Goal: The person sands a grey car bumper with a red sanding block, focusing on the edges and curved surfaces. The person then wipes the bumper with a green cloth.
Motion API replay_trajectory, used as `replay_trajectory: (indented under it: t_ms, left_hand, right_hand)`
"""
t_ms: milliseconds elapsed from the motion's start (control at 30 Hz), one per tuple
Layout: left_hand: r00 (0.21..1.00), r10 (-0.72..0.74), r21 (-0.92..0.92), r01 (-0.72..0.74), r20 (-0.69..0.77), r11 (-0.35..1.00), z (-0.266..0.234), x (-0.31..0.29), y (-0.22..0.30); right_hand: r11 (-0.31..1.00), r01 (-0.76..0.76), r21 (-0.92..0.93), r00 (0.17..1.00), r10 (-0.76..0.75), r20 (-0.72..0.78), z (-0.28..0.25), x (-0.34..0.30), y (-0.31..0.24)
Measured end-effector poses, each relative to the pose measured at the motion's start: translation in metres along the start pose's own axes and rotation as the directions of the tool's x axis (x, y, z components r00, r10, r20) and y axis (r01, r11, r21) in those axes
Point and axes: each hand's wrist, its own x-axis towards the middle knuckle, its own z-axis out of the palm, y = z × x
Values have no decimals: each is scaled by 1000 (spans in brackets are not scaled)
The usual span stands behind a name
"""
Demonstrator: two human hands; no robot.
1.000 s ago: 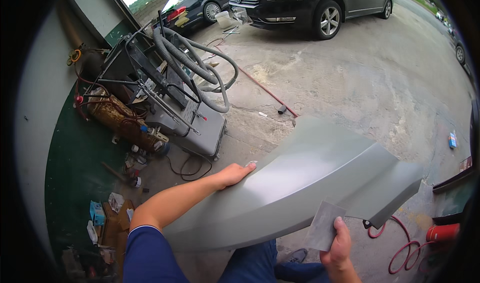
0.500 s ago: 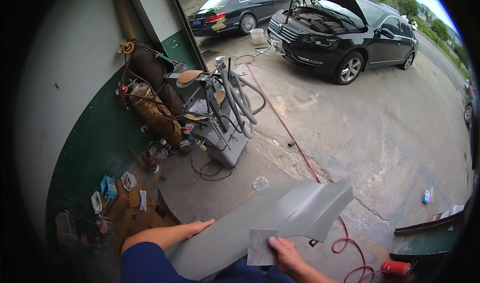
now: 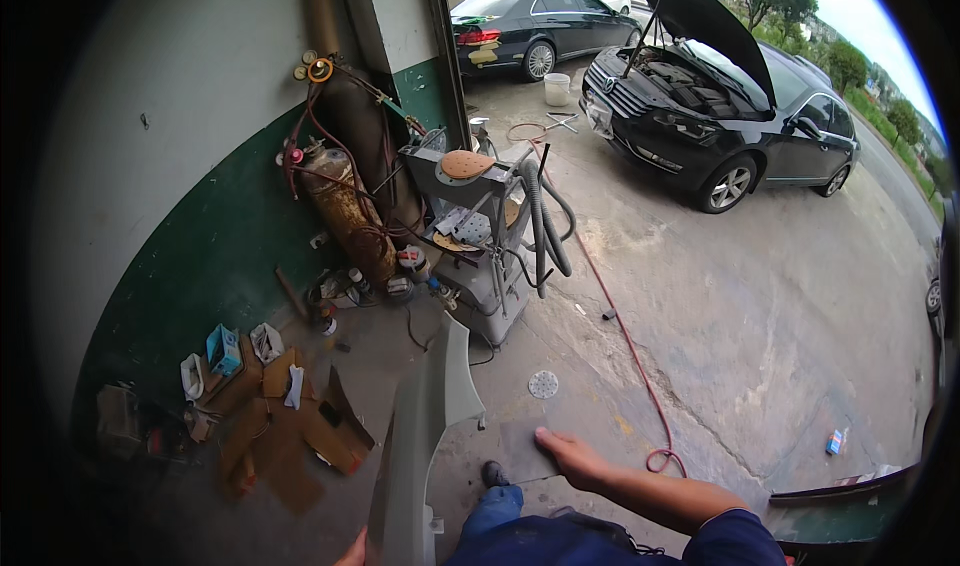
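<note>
A grey car fender [image 3: 405, 456] stands on edge in front of me, its narrow upper end tilted toward the wheeled machine. At its left side, near the lower edge of the view, my left hand [image 3: 355, 550] grips it; only some of the fingers show. My right hand [image 3: 572, 456] is stretched out to the right of the fender, clear of it, with a thin square grey sheet [image 3: 522, 444] pinched between thumb and fingers. That sheet nearly blends into the concrete behind it.
A wheeled sanding machine [image 3: 485, 291] with grey hoses stands ahead, beside rusty gas cylinders [image 3: 345, 201]. Flattened cardboard [image 3: 275, 446] lies at left. A red hose [image 3: 625, 341] crosses the floor, near a perforated disc [image 3: 543, 384]. A black car [image 3: 720, 116] has its hood raised.
The fender has swung from lying across my front to standing on edge at the left. My right hand has moved away from it with the sheet. The view has shifted left.
</note>
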Motion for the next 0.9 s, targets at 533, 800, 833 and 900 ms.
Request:
replay_trajectory:
  t_ms: [533,800,833,900]
  left_hand:
    - [982,187,-199,-176,37,964,41,28,141]
    - [979,201,-326,-198,-23,924,117,25,217]
    - [980,198,-337,-197,-32,921,129,24,229]
    - [981,186,-358,-192,-53,914,152,20,248]
  right_hand:
    - [529,476,-703,604,-777,-176,19,343,-381]
    - [364,358,-860,632,-773,-64,8,493,-473]
    - [283,340,-897,610,-792,-19,5,507,-476]
    - [240,264,-934,682,-731,5,14,518,-479]
